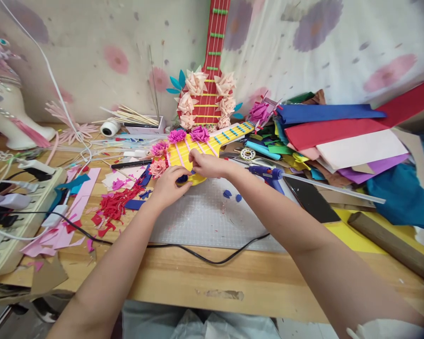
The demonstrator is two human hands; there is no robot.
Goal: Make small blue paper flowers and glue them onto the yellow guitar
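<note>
A small yellow craft guitar [212, 141] with pink strings and pink and magenta paper flowers lies on a grey cutting mat [205, 216]. My left hand [167, 188] is closed on a small dark blue foam piece [182, 179] at the guitar's lower edge. My right hand [207, 165] pinches the same spot from the right, fingers pressed on the guitar's body. Two more blue foam petals [231, 195] lie loose on the mat just right of my hands.
A blue glue gun [268, 175] and black phone [309, 200] lie to the right, beside stacked foam sheets [339, 132]. A larger red guitar [210, 84] leans on the wall. Red scraps [116, 207], a power strip [17, 207] and a black cable [198, 252] lie to the left and front.
</note>
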